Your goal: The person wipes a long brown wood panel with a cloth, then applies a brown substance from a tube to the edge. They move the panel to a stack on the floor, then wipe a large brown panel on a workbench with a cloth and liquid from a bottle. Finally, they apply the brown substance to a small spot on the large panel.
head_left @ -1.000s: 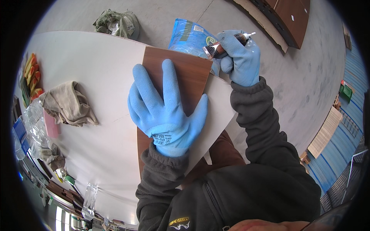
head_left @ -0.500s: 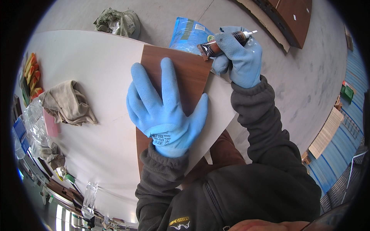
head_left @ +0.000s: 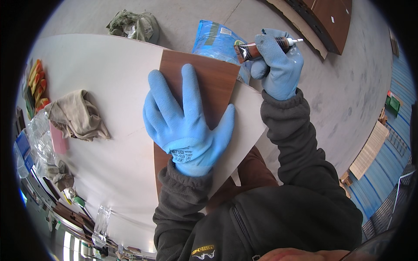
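White tabletop (head_left: 117,65): left hand (head_left: 182,117) splayed on wood-grain board (head_left: 217,82); your right hand (head_left: 282,69) grasps nozzle tube (head_left: 250,51), likely soft; hold mid-body.

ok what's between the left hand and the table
In the head view, the board lies there, under the left hand and on the table.
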{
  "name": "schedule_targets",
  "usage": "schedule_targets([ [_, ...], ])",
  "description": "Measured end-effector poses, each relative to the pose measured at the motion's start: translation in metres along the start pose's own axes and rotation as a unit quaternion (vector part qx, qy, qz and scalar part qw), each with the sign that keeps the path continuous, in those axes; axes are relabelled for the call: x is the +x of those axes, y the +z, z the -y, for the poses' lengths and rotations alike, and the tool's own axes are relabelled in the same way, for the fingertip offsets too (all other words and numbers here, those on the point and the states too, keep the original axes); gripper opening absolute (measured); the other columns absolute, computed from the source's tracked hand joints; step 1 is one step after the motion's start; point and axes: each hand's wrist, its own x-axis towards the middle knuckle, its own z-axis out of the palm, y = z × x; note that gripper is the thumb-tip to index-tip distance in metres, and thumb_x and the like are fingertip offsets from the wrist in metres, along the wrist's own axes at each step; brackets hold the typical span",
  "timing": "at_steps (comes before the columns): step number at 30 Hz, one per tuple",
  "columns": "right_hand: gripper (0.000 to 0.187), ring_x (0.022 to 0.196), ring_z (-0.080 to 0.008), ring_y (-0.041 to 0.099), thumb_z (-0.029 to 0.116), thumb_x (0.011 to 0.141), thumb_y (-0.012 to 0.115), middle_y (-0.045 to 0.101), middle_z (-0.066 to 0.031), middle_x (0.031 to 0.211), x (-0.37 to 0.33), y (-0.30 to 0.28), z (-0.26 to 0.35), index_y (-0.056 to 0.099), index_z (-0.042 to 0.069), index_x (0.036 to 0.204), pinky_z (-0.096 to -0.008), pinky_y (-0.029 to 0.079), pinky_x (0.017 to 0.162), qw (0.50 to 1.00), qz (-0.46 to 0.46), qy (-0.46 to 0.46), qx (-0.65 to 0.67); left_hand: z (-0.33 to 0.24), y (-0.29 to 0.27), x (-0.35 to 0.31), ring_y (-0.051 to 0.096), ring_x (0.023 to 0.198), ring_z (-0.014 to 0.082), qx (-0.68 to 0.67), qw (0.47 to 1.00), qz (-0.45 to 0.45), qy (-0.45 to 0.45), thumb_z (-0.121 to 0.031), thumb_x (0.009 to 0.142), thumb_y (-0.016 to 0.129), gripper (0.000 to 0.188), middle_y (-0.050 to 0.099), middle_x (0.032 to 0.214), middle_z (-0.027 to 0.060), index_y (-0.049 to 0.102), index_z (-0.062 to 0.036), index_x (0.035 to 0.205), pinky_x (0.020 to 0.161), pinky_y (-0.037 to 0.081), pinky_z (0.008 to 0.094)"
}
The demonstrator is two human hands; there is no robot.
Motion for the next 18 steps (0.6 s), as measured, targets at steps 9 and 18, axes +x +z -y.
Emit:
schedule_targets([
  [9, 0.018, 0.066, -0.0108, 0.068, -0.008, 0.089, 0.074, 0.069, -0.0066, 0.087, 0.004, -0.014, -0.009, 0.074, 0.002, 0.103, -0.0217, 0.053, 0.050, 0.973, 0.080, -0.126, -0.178, 0.000, 0.001, 0.000, 0.044, 0.137, 0.0474, 0.001, 1.000, -0.005, 0.002, -0.056, 0.078, 0.078, 0.095, 0.032, 0.163, 0.0326, 0.047, -0.0177, 0.160, 0.111, 0.036, 0.0606],
  [18, 0.029, 0.075, -0.0138, 0.071, -0.007, 0.078, 0.080, 0.068, -0.0075, 0.093, 0.001, -0.017, -0.008, 0.074, 0.003, 0.104, -0.0214, 0.057, 0.056, 0.959, 0.080, -0.142, -0.230, -0.001, 0.001, 0.002, 0.046, 0.135, 0.0464, 0.004, 1.000, -0.010, 0.004, -0.055, 0.078, 0.078, 0.094, 0.033, 0.163, 0.0326, 0.049, -0.0169, 0.159, 0.111, 0.037, 0.0588],
])
